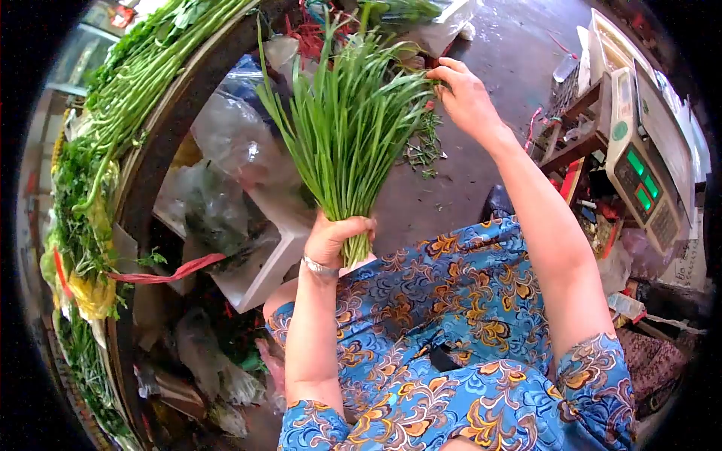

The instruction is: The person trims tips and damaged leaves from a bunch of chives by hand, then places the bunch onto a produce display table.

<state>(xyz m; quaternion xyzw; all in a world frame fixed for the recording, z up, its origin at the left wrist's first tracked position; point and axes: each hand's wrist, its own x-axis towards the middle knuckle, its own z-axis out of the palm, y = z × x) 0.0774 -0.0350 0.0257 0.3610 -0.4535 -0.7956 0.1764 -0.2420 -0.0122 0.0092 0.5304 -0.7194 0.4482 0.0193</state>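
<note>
A thick bunch of garlic chives (350,128) stands upright in front of me, its leaves fanned out at the top. My left hand (338,233) is wrapped round the pale stem ends at the bottom. At the right side of the leaf tips is my right hand (466,101), its thumb and fingers pinched together at a leaf tip; the tip itself is too small to make out clearly. Beneath that hand, trimmed green leaf bits (426,143) lie scattered on the floor.
A curved shelf edge (162,113) with leafy greens (139,98) runs along the left. Clear plastic bags (241,139) and a white foam box (263,259) sit below it. On the right stands a digital scale (639,177). A red ribbon (169,274) hangs at left.
</note>
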